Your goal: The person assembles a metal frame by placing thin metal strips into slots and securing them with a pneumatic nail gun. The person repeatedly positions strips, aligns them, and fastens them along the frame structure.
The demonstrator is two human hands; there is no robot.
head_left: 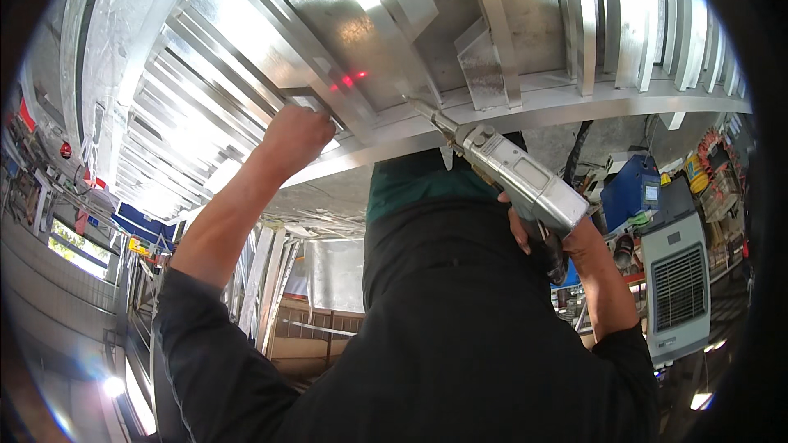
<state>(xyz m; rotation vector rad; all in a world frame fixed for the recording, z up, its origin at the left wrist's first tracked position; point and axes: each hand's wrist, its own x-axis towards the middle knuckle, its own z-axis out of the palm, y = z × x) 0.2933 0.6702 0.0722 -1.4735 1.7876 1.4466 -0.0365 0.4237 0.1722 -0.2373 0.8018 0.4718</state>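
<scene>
My right hand (519, 230) is wrapped round the grip of a silver handheld laser welding gun (525, 171). The gun's thin nozzle points up and left at a metal panel frame (525, 119) made of shiny sheet and several parallel ribs. Red light dots show on the sheet, left of the nozzle tip, which looks apart from the metal. My left hand (297, 141) is closed in a fist at the frame's near edge, beside a small bent metal piece (305, 102) between two ribs. What its fingers hold, if anything, is hidden.
The frame's near rail runs across in front of my body. At the right stand a blue box-shaped unit (632, 193) and a grey air cooler (677, 287). Metal strips (267, 279) lean below my left arm. A dark hose (579, 152) hangs right of the gun.
</scene>
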